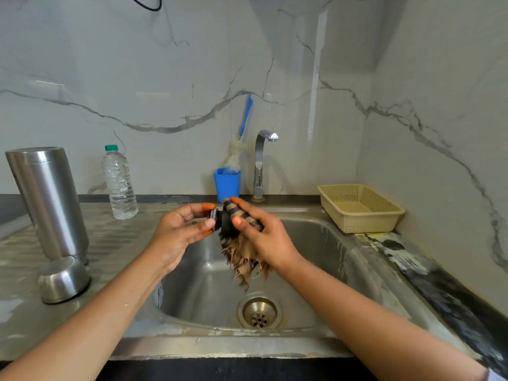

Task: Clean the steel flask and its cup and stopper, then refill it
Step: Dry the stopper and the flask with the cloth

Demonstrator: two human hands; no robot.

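Over the stainless steel sink [316,243], the left hand [181,229] pinches the round black stopper [226,222] while the right hand [264,237] grips a striped brown frayed cloth [244,254] round it. The tall steel flask [46,202] and domed steel cup [64,280] stand at left

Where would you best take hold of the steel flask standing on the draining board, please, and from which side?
I would grip the middle of the steel flask, wrapping its smooth round body from the sink side. It stands upright, seemingly mouth down, so the top offers no rim, and the inverted cup crowds its base in front.
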